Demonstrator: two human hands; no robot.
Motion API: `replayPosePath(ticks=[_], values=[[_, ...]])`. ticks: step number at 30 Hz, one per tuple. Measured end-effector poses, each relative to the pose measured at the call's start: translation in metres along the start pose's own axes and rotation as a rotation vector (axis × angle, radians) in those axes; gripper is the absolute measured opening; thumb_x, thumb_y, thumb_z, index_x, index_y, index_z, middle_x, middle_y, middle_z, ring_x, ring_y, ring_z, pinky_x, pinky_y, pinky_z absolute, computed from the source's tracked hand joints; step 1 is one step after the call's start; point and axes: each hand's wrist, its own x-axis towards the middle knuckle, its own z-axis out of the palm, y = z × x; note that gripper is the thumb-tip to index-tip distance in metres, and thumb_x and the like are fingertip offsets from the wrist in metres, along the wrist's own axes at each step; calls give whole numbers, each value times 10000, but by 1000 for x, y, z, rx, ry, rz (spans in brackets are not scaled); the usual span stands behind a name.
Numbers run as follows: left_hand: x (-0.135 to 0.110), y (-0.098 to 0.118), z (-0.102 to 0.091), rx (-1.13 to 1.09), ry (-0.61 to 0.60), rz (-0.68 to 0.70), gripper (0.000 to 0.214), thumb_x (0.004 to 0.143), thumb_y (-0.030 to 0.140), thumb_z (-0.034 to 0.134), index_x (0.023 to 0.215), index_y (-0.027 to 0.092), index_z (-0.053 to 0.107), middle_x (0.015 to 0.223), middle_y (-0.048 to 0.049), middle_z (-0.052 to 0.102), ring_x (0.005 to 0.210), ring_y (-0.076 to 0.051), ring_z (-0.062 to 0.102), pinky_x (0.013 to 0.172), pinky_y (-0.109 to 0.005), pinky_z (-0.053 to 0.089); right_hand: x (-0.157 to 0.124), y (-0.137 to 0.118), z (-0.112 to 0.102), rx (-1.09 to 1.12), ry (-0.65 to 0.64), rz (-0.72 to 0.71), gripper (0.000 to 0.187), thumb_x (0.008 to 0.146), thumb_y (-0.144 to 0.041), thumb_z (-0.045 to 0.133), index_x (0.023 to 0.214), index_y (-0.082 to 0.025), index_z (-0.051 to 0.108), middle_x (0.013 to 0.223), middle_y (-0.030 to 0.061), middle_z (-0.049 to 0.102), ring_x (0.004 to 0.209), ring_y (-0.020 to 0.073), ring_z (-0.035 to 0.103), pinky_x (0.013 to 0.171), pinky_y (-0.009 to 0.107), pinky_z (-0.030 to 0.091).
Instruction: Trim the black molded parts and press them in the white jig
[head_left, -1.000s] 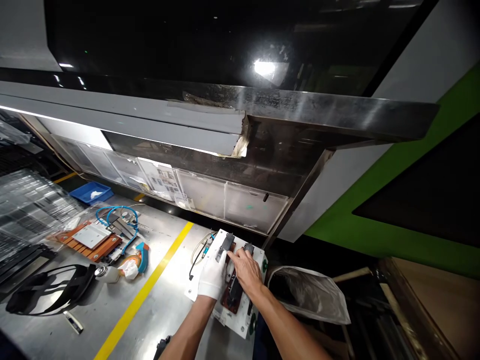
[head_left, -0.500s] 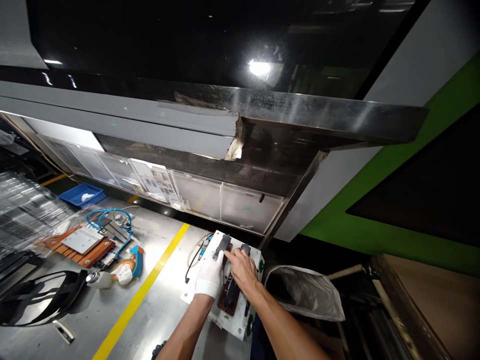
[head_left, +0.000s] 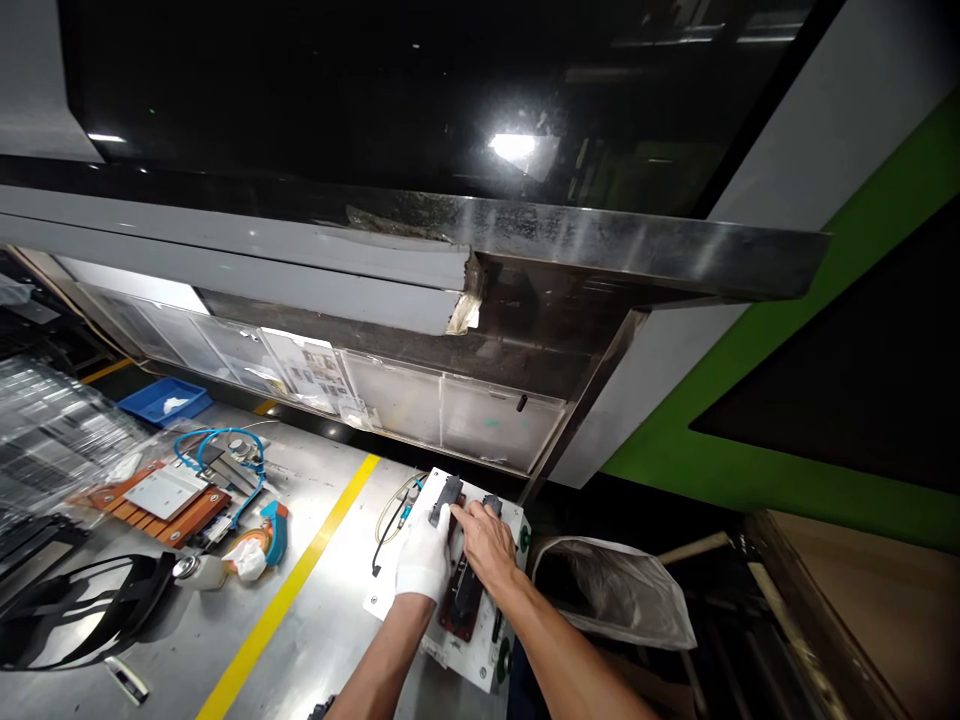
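Currently, black parts [head_left: 448,497] on white plate [head_left: 484,648] are touched by gloved left hand [head_left: 423,556], bare right hand [head_left: 489,543]; grips can't be told.

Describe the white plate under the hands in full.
The white plate looks rigid, with corner screws and green parts along its right side. It sits aslant at the right end of the metal table, bearing a reddish-brown base and black parts. The gloved left hand and bare right hand partly cover it; contact is unclear.

Head view tilted slightly upward, white fixture [head_left: 469,662] lower in frame, utility knife [head_left: 127,681] and black-framed item [head_left: 154,593] lower too.
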Motion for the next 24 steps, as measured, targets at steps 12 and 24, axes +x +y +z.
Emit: replayPosePath(ticks=[12,24], values=[[-61,-34,9,126,338,128,392,925,312,567,1286,175,638,1244,-181,694,1123,-304,667,928,-455,604,-49,-11,5,109,56,66,554,996,-112,318,1439,-370,527,1114,48,629,1028,222,572,791,301,439],[-79,-40,10,335,423,200,305,894,297,631,1159,189,735,1108,-192,750,918,-305,707,769,-450,616,-64,-38,17,7,-3,-55,462,974,-114,387,1307,-367,584,1063,26,618,1007,230,544,717,319,421]])
